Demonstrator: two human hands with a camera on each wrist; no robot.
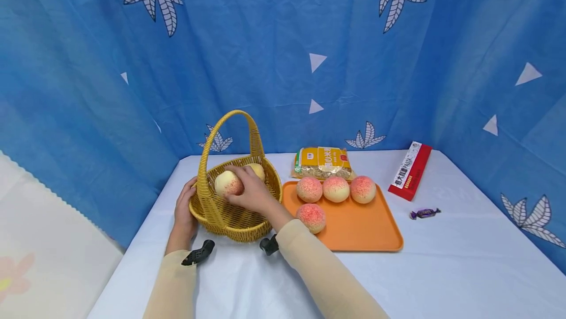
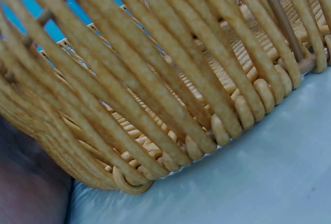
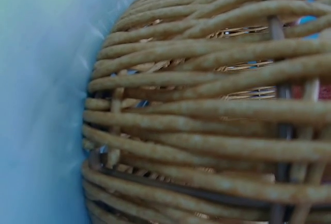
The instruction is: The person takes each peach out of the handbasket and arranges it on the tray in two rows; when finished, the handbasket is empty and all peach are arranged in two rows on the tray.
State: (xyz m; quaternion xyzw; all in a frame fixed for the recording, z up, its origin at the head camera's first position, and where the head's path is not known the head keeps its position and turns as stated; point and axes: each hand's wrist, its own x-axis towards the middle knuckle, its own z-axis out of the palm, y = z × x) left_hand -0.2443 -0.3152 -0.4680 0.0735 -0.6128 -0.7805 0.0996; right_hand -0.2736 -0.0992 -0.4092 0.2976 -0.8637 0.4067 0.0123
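A yellow wicker basket [image 1: 247, 234] with a tall arched handle stands on the table's left side. My left hand [image 1: 184, 211] grips its left side near the rim; part of that hand [image 2: 26, 177] is a blur in the left wrist view. Inside the basket opening, my right hand [image 1: 253, 191] holds a pale peach with a red-speckled side [image 1: 227, 183] between thumb and fingers. Another peach [image 1: 257, 171] lies behind that hand, partly hidden. Both wrist views show mostly basket weave [image 2: 155, 79], so the held peach is hidden there.
Right of the basket lies an orange tray [image 1: 358, 230] bearing several peaches [image 1: 337, 189]. Behind it is a yellow food packet [image 1: 323, 161]. A red and white pasta box [image 1: 411, 171] and a purple wrapped candy [image 1: 425, 213] lie farther right. A blue curtain [image 1: 274, 53] hangs behind.
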